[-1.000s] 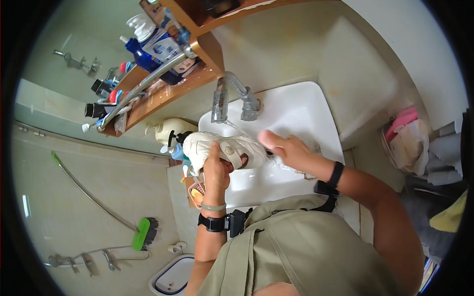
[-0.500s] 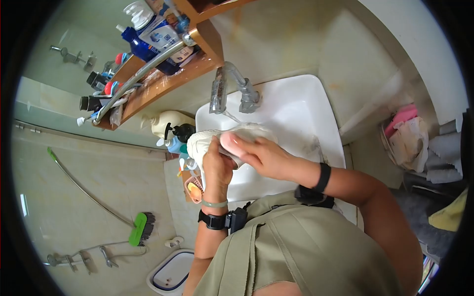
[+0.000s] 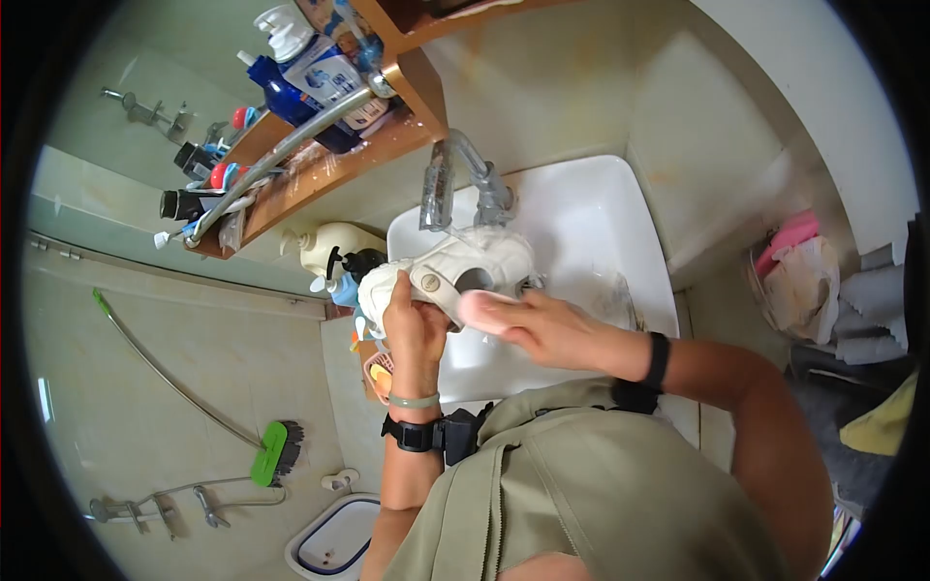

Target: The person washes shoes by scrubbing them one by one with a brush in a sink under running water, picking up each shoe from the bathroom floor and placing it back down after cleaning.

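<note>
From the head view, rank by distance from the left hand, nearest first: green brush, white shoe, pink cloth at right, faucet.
1. white shoe, gripped by the left hand.
2. faucet, just above the shoe.
3. green brush, on the floor, lower left.
4. pink cloth, far right.

The room was evenly and brightly lit, with soft daylight that seemed to come from the right, though its source lay out of view. The white sink (image 3: 591, 208) glared almost blank, losing detail. Shadows were faint under the wooden shelf (image 3: 320, 169). The fisheye lens bent walls and pipes sharply toward a black circular border. The right hand (image 3: 542, 324) was slightly motion-blurred at its fingertips.
</note>
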### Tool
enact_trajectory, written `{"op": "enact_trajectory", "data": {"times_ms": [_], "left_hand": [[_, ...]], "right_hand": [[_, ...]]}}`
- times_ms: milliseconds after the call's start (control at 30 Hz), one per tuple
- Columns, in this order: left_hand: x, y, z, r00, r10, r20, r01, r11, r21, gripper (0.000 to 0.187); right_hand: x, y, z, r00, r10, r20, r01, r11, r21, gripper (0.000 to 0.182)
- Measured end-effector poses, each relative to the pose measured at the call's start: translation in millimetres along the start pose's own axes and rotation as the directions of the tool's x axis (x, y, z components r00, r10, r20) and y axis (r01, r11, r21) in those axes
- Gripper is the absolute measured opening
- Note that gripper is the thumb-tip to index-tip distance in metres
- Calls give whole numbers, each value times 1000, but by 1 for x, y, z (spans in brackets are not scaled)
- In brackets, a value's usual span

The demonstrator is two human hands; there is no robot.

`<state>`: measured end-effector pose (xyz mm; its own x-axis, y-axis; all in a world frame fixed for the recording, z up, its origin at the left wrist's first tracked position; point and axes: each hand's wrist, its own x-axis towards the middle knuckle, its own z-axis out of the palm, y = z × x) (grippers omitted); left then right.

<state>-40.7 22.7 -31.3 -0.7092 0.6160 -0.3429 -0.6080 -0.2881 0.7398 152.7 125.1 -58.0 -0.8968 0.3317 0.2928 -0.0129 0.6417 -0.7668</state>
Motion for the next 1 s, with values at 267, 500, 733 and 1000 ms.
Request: {"op": "enact_trajectory", "data": {"times_ms": [267,500,733,1000], "left_hand": [[-21,21,-7,998,-27,-51,37,977,212,48],[-27,11,9,998,-53,-18,55,980,190,47],[-25,26,-1,998,34,-45,-28,991,134,40],[-28,30,7,999,-28,-39,31,997,76,40]], "right_hand": [[-3,23,-46,960,278,-27,-279,960,-4,54],[24,8,-25,974,222,-54,-215,971,102,53],[-28,65,-17,965,258,41,-256,965,-52,53],[11,36,-37,707,686,172,-638,515,572,66]]}}
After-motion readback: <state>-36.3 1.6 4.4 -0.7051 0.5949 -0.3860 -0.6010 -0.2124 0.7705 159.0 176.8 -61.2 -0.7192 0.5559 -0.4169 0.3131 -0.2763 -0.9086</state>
